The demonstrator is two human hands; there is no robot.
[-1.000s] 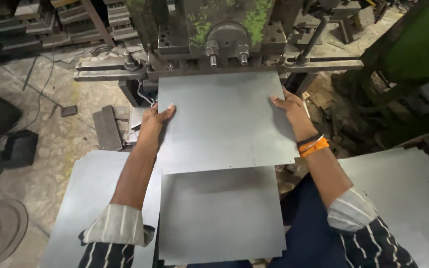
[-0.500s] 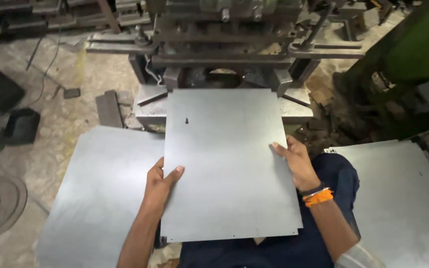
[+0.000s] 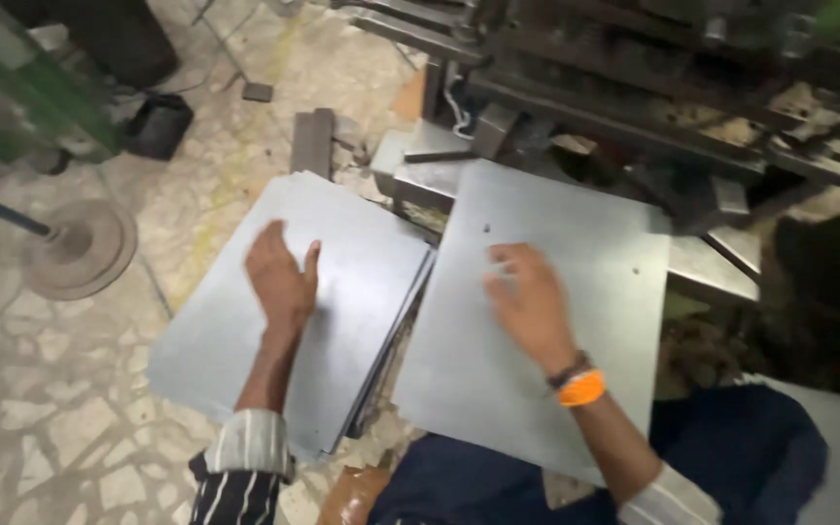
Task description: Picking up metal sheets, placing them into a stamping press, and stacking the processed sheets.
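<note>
Right hand [image 3: 532,301] flat, fingers spread, on punched metal sheet [image 3: 546,311] mid-frame; left hand [image 3: 282,277] open over sheet stack [image 3: 245,321] lower left.

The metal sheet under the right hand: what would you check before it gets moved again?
1. Right hand flat on the punched sheet: ok.
2. Left hand on the stack of sheets at the left, away from the press: ok.
3. Fingers wrapped round a sheet edge: not ok, they lie open on top.
4. Sheet fully supported: not ok, its near edge hangs over the lap.
5. Two small holes show in the sheet: ok.
6. Press tool state: cannot tell.
</note>
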